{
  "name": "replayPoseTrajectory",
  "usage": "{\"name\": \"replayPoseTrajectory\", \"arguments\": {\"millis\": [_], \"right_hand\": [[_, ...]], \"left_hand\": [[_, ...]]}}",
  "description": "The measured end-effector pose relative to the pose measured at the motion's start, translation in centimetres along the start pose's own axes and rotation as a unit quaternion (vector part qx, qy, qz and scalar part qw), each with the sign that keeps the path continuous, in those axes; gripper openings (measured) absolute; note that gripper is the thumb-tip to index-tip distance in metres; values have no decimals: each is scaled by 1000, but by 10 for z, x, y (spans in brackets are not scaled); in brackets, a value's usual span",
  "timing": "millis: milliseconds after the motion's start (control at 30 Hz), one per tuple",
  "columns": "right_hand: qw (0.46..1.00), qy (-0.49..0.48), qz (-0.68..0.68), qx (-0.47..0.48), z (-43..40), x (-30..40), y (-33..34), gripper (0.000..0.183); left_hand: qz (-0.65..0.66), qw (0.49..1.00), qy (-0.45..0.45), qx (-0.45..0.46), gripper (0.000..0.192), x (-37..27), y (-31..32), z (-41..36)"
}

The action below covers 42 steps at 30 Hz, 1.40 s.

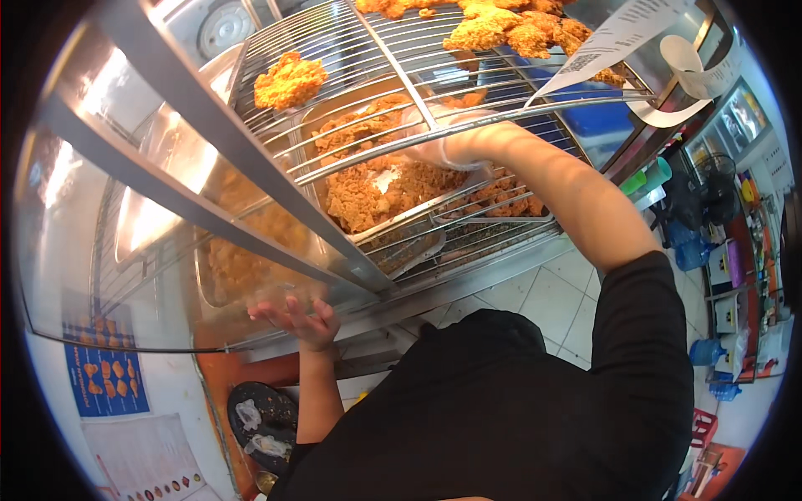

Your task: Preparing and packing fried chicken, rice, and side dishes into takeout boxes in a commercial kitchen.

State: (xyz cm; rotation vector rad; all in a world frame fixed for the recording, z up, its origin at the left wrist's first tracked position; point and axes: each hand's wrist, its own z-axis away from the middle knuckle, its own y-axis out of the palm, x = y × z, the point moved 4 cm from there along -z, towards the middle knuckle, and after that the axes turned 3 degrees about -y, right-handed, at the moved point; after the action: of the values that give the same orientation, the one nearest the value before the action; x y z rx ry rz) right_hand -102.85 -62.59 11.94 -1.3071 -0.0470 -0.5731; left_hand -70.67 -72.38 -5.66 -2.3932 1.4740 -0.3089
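Note:
My right hand, in a clear plastic glove, reaches under the wire rack of a heated display cabinet. It is over a metal tray with pieces of fried chicken. Bars and the loose glove hide my fingers, so a grip cannot be made out. Bare and holding nothing, my left hand is by the lower part of the glass door, its fingers apart and slightly curled. On the rack lie one fried chicken piece at the left and several more at the back right.
A paper receipt strip hangs over the rack's right end. Metal door frames slant across the cabinet's left side. A second tray of fried pieces lies right of the first. Below my left hand is a dark round tray with crumpled plastic.

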Motion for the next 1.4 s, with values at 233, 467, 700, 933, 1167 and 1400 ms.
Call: {"name": "replayPoseTrajectory", "arguments": {"millis": [233, 467, 700, 933, 1167, 1400], "right_hand": [[993, -19, -98, -62, 41, -43, 18, 53], [782, -480, -396, -17, 161, 20, 22, 31], [593, -696, -404, 26, 293, 47, -4, 24], [488, -728, -481, -15, 383, -28, -12, 20], [794, -471, -331, -195, 398, -117, -29, 18], [709, -299, -508, -387, 310, -121, -28, 57]], "left_hand": [[-88, 996, 8, 30, 79, -8, 8, 0], [-54, 998, -21, 25, 70, -22, 4, -10], [45, 984, -167, 44, 53, -88, -22, -34], [218, 921, -309, 89, 29, -208, -30, 42], [216, 887, -312, 261, 29, -350, -71, 57], [211, 774, -353, 482, 30, -389, -125, 147]]}}
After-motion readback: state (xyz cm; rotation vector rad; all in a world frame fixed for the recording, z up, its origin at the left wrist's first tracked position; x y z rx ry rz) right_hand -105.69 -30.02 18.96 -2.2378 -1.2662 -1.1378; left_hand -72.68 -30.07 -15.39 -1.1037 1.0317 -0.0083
